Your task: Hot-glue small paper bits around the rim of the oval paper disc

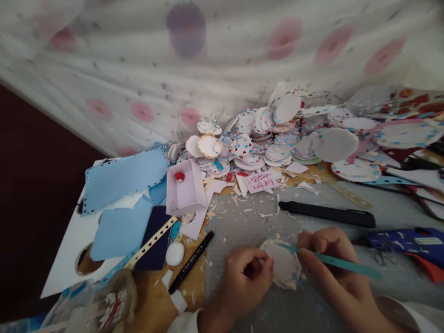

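A round white paper disc (282, 263) with a ragged, pale yellow trimmed edge lies on the grey cutting mat (239, 226). My left hand (244, 280) is closed in a pinch at the disc's left edge, thumb and forefinger together. On the other side, my right hand (335, 268) pinches a teal paper strip (347, 263). One end of that strip reaches over the disc's upper edge, and the other runs out to the right across my fingers. Part of the strip is hidden behind my fingertips.
Stacks of decorated paper discs (277, 152) line the back. A black pen-shaped tool (326, 214) and a blue-and-orange tool (405, 245) lie right. At left are a black marker (191, 262), a pink box (185, 187), blue paper sheets (121, 231) and a plastic tub (114, 300).
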The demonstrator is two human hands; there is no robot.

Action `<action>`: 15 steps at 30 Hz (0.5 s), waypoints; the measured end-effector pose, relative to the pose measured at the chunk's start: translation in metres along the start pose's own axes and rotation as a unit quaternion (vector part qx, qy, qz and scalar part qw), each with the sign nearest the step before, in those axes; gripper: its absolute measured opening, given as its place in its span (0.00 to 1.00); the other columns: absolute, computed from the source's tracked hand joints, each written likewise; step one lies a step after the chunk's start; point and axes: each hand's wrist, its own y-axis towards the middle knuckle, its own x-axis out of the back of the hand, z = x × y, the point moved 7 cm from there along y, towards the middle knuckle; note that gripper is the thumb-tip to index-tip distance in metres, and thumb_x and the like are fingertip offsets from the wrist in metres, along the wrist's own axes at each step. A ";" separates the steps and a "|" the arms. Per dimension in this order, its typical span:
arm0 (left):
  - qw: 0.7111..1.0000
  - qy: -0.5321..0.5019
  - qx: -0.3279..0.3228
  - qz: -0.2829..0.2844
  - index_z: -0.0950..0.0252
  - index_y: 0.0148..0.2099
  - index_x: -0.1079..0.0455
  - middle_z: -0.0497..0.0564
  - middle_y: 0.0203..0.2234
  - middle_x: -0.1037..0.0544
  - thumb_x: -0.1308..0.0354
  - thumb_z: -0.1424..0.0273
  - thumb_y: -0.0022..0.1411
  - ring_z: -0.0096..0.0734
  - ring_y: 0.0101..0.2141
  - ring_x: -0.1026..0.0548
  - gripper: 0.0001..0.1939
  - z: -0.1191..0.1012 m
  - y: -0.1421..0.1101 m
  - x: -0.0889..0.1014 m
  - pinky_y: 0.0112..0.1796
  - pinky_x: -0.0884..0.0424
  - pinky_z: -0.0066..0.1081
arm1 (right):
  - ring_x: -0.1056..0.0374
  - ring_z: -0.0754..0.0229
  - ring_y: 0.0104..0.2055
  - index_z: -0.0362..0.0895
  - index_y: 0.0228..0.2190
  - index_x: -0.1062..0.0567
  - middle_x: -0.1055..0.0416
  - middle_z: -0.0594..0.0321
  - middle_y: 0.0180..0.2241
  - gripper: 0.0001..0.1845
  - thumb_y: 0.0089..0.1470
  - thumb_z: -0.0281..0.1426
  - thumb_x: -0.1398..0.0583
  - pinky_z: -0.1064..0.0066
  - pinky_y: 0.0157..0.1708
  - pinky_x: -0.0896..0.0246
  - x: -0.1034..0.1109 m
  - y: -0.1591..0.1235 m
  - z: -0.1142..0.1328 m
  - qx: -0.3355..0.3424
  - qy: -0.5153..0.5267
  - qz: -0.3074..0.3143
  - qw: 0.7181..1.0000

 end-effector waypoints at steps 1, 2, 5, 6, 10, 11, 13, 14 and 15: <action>1.000 -0.005 0.000 0.008 0.65 0.28 0.24 0.44 0.15 0.34 0.40 0.66 0.60 0.25 0.19 0.38 0.10 0.001 0.000 -0.001 0.24 0.42 0.27 | 0.41 0.66 0.21 0.51 0.29 0.36 0.37 0.70 0.23 0.12 0.62 0.35 0.39 0.78 0.18 0.41 0.000 0.000 0.001 0.003 -0.006 0.002 1.000; 1.000 -0.009 0.000 0.013 0.65 0.29 0.23 0.44 0.15 0.34 0.40 0.66 0.60 0.25 0.19 0.38 0.10 0.001 0.000 -0.002 0.24 0.42 0.27 | 0.41 0.65 0.21 0.50 0.29 0.36 0.36 0.70 0.23 0.12 0.62 0.35 0.39 0.78 0.18 0.41 0.000 0.000 0.001 0.005 -0.011 0.005 1.000; 1.000 -0.017 -0.002 0.018 0.65 0.30 0.23 0.44 0.16 0.34 0.40 0.66 0.61 0.25 0.19 0.38 0.10 0.001 0.000 -0.003 0.25 0.41 0.28 | 0.41 0.66 0.21 0.51 0.30 0.36 0.36 0.70 0.24 0.10 0.63 0.35 0.40 0.78 0.18 0.42 -0.001 0.000 -0.001 0.001 -0.014 0.021 1.000; 1.000 -0.018 -0.003 0.019 0.65 0.30 0.23 0.44 0.16 0.34 0.40 0.67 0.61 0.25 0.19 0.38 0.10 0.001 0.000 -0.003 0.25 0.41 0.28 | 0.41 0.66 0.21 0.51 0.31 0.36 0.37 0.70 0.24 0.10 0.63 0.34 0.40 0.78 0.18 0.42 -0.001 0.000 -0.002 0.000 -0.013 0.025 1.000; 1.000 -0.018 -0.003 0.019 0.64 0.29 0.23 0.44 0.15 0.34 0.40 0.67 0.60 0.25 0.19 0.39 0.09 -0.001 0.001 -0.003 0.24 0.41 0.27 | 0.41 0.65 0.22 0.51 0.32 0.36 0.37 0.69 0.25 0.09 0.63 0.33 0.41 0.78 0.19 0.41 -0.002 -0.002 -0.005 0.006 -0.016 0.033 0.999; 1.000 -0.018 -0.005 0.020 0.64 0.29 0.23 0.44 0.15 0.34 0.40 0.68 0.59 0.25 0.19 0.39 0.09 -0.002 0.001 -0.002 0.24 0.42 0.27 | 0.41 0.65 0.23 0.51 0.31 0.36 0.37 0.69 0.25 0.09 0.64 0.33 0.41 0.78 0.19 0.40 -0.002 -0.002 -0.005 0.011 -0.021 0.034 0.999; 1.000 -0.016 -0.008 0.021 0.64 0.29 0.23 0.44 0.15 0.35 0.40 0.67 0.59 0.25 0.19 0.39 0.09 -0.002 0.001 -0.002 0.24 0.42 0.27 | 0.41 0.64 0.23 0.51 0.31 0.35 0.36 0.68 0.25 0.08 0.64 0.33 0.41 0.77 0.19 0.39 -0.002 -0.001 -0.004 0.019 -0.034 0.035 0.999; 1.000 -0.014 -0.009 0.023 0.64 0.29 0.22 0.44 0.15 0.35 0.40 0.67 0.60 0.25 0.19 0.39 0.09 -0.002 0.001 -0.002 0.24 0.42 0.27 | 0.40 0.63 0.23 0.51 0.31 0.35 0.36 0.68 0.25 0.08 0.63 0.34 0.41 0.76 0.19 0.39 -0.003 -0.001 -0.003 0.022 -0.040 0.034 0.998; 1.000 -0.013 -0.010 0.023 0.64 0.29 0.22 0.44 0.15 0.35 0.40 0.67 0.60 0.25 0.19 0.39 0.10 -0.001 0.001 -0.002 0.24 0.42 0.27 | 0.41 0.63 0.23 0.52 0.31 0.35 0.36 0.68 0.24 0.09 0.63 0.34 0.41 0.76 0.18 0.40 -0.003 0.000 -0.003 0.023 -0.044 0.033 0.998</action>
